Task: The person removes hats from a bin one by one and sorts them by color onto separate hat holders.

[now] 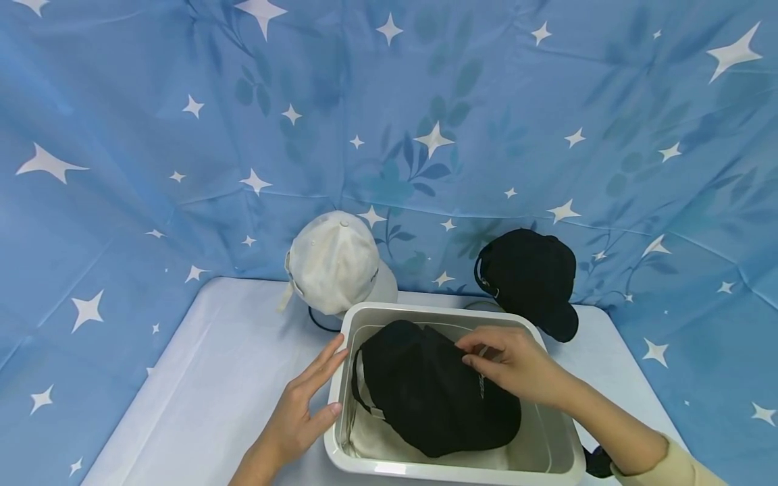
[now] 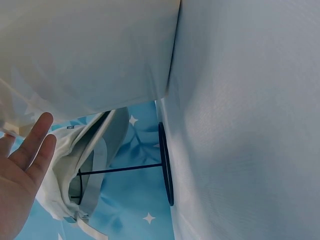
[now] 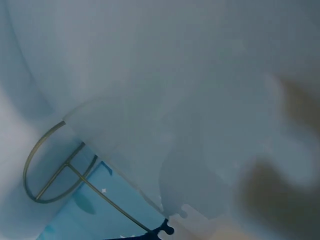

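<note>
A black baseball cap [image 1: 419, 391] lies in a pale grey plastic bin [image 1: 452, 472], over some off-white cloth [image 1: 389, 435]. My right hand [image 1: 516, 361] reaches over the bin's right side, its thumb and fingertips pinching the cap's crown near small white lettering. In the right wrist view those fingers [image 3: 270, 195] are only a dark blur beside the bin wall. My left hand [image 1: 294, 405] rests with spread fingers against the bin's left rim. The left wrist view has the same hand [image 2: 20, 175] below the bin's outer wall [image 2: 90, 55].
Behind the bin, a white cap [image 1: 334, 263] sits on a black wire stand [image 2: 120, 169]. Another black cap [image 1: 529, 277] stands at the back right; a brass-coloured wire stand [image 3: 45, 195] shows there. A small black object [image 1: 598, 462] lies by the bin's right corner. Blue star-patterned cloth [image 1: 389, 135] backs the white table [image 1: 200, 378].
</note>
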A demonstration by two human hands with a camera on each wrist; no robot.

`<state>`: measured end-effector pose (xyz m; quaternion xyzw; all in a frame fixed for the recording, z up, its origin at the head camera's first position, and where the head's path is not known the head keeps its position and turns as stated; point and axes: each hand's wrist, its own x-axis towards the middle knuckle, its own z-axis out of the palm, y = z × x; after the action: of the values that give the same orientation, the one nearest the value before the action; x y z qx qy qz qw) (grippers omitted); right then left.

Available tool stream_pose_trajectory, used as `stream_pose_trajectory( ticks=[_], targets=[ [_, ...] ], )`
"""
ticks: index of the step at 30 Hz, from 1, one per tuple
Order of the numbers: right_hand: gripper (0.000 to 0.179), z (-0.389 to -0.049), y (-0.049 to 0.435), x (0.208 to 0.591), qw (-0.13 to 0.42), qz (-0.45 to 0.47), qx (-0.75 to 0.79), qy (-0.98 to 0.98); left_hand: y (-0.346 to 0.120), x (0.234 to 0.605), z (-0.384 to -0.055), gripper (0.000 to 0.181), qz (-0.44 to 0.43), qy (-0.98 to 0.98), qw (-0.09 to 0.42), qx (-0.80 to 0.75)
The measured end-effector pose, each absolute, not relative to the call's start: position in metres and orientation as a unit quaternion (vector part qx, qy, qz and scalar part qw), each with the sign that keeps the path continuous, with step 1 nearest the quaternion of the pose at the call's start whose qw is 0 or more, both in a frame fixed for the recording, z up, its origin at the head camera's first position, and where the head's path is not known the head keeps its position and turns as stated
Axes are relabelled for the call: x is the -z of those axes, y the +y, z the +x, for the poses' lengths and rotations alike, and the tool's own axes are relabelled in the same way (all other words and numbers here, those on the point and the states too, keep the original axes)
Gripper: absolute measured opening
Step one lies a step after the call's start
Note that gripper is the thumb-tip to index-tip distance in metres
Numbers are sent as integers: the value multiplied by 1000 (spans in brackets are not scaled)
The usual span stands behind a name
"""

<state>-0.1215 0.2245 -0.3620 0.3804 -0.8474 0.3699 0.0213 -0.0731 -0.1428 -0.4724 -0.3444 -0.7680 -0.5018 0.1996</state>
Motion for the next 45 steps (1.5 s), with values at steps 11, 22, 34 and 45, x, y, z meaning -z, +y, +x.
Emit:
stream_pose_trajectory(
  ticks=[11,22,34,45],
  targets=[
    [34,-119,229,348,41,385,-362,-848,-143,474,-74,68,-345,-767,199,503],
    [40,-119,235,336,83,411,-352,-837,-143,473,-73,67,-345,-768,200,502],
    [45,-121,235,317,110,425,-344,-830,-144,474,-74,68,-346,-766,203,503],
    [53,-123,235,302,136,449,-340,-815,-144,474,-74,69,-343,-767,200,504]
  ],
)
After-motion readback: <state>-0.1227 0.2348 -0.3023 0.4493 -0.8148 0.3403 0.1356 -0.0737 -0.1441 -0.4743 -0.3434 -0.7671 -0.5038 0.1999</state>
